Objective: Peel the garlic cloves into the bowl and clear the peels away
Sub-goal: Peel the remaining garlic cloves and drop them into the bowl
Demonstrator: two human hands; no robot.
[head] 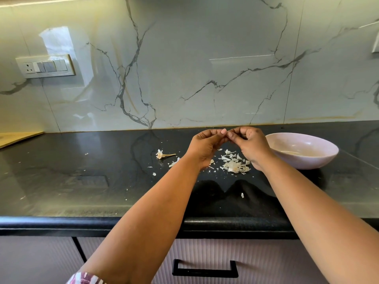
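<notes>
Garlic clove hidden between the fingertips, too small to make out, pinched from both sides: left hand (206, 143) and right hand (249, 143) raised above the counter (82, 181), fingers curled, tips meeting. Directly beneath the hands, a pile of white peels (235, 166) scattered on the dark surface. Just right of the right hand, a pale pink bowl (303, 150) resting on the counter, contents hard to tell. Left of the left hand, a bare garlic stalk (164, 155) lying flat, a few stray flakes near it. Behind the hands, a marble wall with a switch plate (46, 66) far to the left.
</notes>
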